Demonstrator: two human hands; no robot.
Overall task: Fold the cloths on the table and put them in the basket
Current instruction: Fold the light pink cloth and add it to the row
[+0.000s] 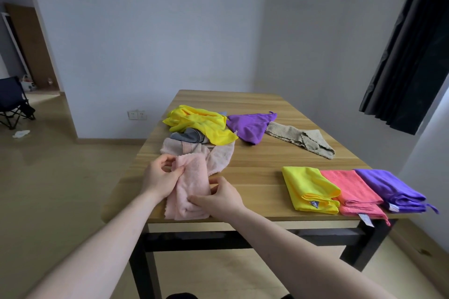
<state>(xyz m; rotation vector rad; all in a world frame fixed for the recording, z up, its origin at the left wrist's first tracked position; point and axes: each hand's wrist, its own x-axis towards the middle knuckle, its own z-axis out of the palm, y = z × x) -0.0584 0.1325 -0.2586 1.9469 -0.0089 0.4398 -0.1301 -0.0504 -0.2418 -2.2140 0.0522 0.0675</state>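
Both hands (pixel 192 185) gripping pink cloth (pixel 190 189)

The surface (pixel 257 172) lies bare through its middle, a wide lane running from the near edge to the far edge between the cloth groups. On the far left a heap of yellow cloth (pixel 196 126), grey cloth (pixel 188 137) and pink cloth (pixel 194 177) blocks the way. A purple cloth (pixel 250 126) and beige cloth (pixel 301 139) lie farther back. Three folded cloths (pixel 352 189) fill the near right corner. The far strip is open.
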